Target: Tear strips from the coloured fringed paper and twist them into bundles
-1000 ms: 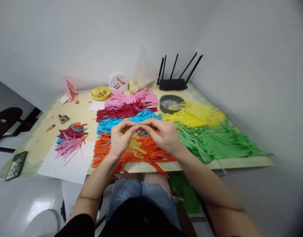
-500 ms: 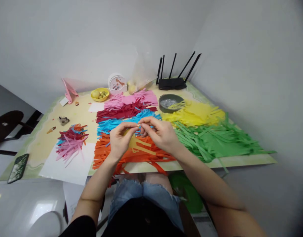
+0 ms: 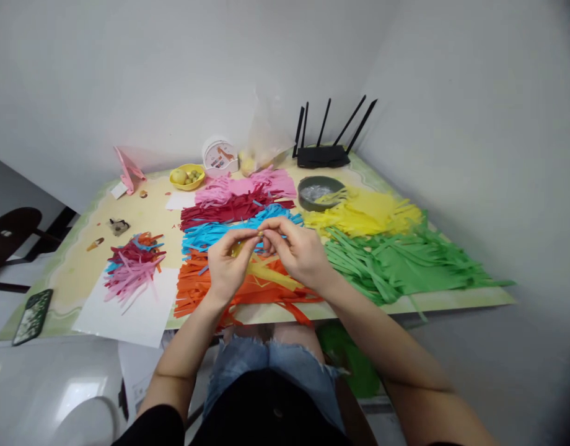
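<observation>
Above the fringed sheets, my left hand (image 3: 230,263) and my right hand (image 3: 304,254) meet fingertip to fingertip. Both are closed in a pinch on the top end of a yellow paper tassel (image 3: 276,276), whose strips hang down between them. The pinched end is mostly hidden by my fingers. Below lies orange fringed paper (image 3: 192,286), with blue fringed paper (image 3: 199,238) just behind it. Farther back are dark red fringed paper (image 3: 220,212) and pink fringed paper (image 3: 241,186). On the right, yellow fringed paper (image 3: 373,212) lies behind green fringed paper (image 3: 415,266).
Multicoloured tassels (image 3: 134,263) lie at the left, partly on a white sheet (image 3: 150,319). A phone (image 3: 33,317) rests at the left edge. A dark round bowl (image 3: 308,201), router (image 3: 323,157), yellow fruit bowl (image 3: 187,184) and pink stand (image 3: 129,171) are farther back.
My hands stay together at nearly the same spot, still pinching the yellow paper tassel. Its hanging strips have shifted slightly, and the view has moved a little.
</observation>
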Demonstrator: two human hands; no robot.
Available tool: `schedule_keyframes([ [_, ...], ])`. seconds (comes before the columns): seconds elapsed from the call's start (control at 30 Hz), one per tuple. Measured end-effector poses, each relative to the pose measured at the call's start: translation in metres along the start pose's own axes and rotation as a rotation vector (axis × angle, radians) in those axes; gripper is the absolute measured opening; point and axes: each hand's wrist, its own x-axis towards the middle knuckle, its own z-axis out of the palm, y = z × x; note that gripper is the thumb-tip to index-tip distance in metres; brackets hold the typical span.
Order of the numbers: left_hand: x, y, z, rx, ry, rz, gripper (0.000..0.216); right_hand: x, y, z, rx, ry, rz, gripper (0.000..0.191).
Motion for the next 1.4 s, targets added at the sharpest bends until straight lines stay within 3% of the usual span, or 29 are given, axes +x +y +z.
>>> schedule_keyframes([
  [0.17,0.0,0.003,0.001,-0.079,0.019,0.016,0.007,-0.003,-0.003,0.003,-0.018,0.021,-0.044,0.012],
  [0.33,0.002,0.004,0.0,-0.192,0.055,-0.117,0.017,-0.003,-0.005,-0.002,0.064,0.082,-0.011,0.012],
  [0.5,0.006,0.005,-0.004,-0.323,-0.023,-0.275,0.016,-0.001,-0.007,-0.006,0.112,-0.038,0.047,0.015],
  [0.67,0.007,0.01,-0.008,-0.38,-0.132,-0.375,0.023,-0.002,-0.009,-0.006,0.138,-0.015,0.087,0.012],
  [0.97,-0.002,0.018,-0.005,-0.196,-0.003,-0.167,0.015,-0.006,-0.01,-0.004,0.255,-0.082,0.133,0.015],
  [1.13,0.0,0.016,-0.007,-0.301,-0.138,-0.299,0.017,-0.009,-0.01,-0.005,0.276,-0.006,0.17,0.019],
  [1.23,-0.001,0.016,-0.008,-0.332,-0.113,-0.355,0.021,-0.011,-0.009,-0.002,0.336,-0.004,0.206,0.022],
  [1.4,-0.003,0.014,-0.007,-0.381,-0.112,-0.322,0.021,-0.011,-0.012,0.0,0.384,0.011,0.22,0.02],
])
